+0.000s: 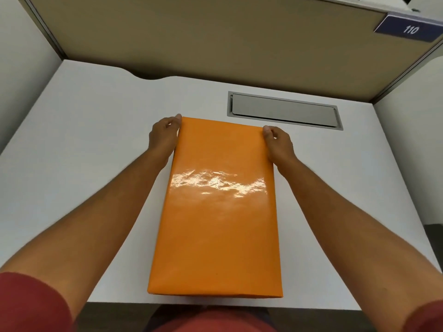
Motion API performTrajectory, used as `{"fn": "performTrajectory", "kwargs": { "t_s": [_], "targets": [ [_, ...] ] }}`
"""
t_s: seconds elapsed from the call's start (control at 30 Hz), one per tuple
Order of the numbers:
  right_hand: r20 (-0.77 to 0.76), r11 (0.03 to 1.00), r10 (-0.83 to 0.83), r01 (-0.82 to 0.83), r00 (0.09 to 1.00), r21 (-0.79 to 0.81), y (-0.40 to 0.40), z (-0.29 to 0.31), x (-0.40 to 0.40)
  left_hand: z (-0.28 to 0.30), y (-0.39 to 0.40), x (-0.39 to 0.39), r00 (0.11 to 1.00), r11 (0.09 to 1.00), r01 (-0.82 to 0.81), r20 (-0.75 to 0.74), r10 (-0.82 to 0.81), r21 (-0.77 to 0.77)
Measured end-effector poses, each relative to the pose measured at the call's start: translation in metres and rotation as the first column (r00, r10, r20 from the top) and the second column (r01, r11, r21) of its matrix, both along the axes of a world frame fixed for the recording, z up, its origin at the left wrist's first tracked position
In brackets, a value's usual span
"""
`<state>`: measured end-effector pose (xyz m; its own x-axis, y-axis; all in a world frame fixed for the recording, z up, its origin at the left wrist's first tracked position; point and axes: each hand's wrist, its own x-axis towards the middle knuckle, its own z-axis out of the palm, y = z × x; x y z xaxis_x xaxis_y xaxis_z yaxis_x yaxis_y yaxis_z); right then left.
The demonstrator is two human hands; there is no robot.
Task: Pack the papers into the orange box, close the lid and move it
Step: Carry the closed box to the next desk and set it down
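The glossy orange box (pixel 218 212) lies lengthwise on the white desk (pixel 84 144), its lid down and its near end at the desk's front edge. My left hand (pixel 164 135) grips the far left corner of the box, fingers curled over the side. At the far right corner my right hand (pixel 278 142) holds the box the same way. No papers are in sight; the inside of the box is hidden.
A grey cable hatch (pixel 284 110) is set flush in the desk just beyond the box on the right. Beige partition walls (pixel 203 37) close the desk at the back and sides. A blue sign reading 110 (pixel 410 28) hangs at the top right.
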<state>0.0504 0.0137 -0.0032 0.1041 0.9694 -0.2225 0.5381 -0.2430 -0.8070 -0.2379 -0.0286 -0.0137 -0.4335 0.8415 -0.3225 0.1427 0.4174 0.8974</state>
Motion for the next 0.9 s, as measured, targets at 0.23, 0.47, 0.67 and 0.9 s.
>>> {"fn": "performTrajectory", "kwargs": {
  "t_s": [0.23, 0.47, 0.67, 0.9],
  "targets": [
    [-0.114, 0.953, -0.126, 0.088, 0.986, -0.29, -0.125, 0.016, 0.015, 0.013, -0.122, 0.011, 0.966, 0.964, 0.18, 0.221, -0.135, -0.197],
    [-0.092, 0.962, -0.129, 0.102, 0.987, -0.254, -0.187, 0.002, 0.002, -0.006, -0.175, 0.03, 0.946, 0.96, 0.182, 0.304, -0.112, -0.213],
    [-0.104, 0.965, -0.112, 0.083, 0.988, -0.25, -0.186, 0.0, 0.004, -0.005, -0.173, 0.035, 0.979, 0.963, 0.151, 0.171, -0.114, -0.225],
    [-0.204, 0.943, -0.114, 0.041, 0.972, -0.331, -0.182, -0.003, 0.012, -0.003, -0.173, 0.038, 0.982, 0.965, 0.11, 0.178, -0.069, -0.236]
  ]
}}
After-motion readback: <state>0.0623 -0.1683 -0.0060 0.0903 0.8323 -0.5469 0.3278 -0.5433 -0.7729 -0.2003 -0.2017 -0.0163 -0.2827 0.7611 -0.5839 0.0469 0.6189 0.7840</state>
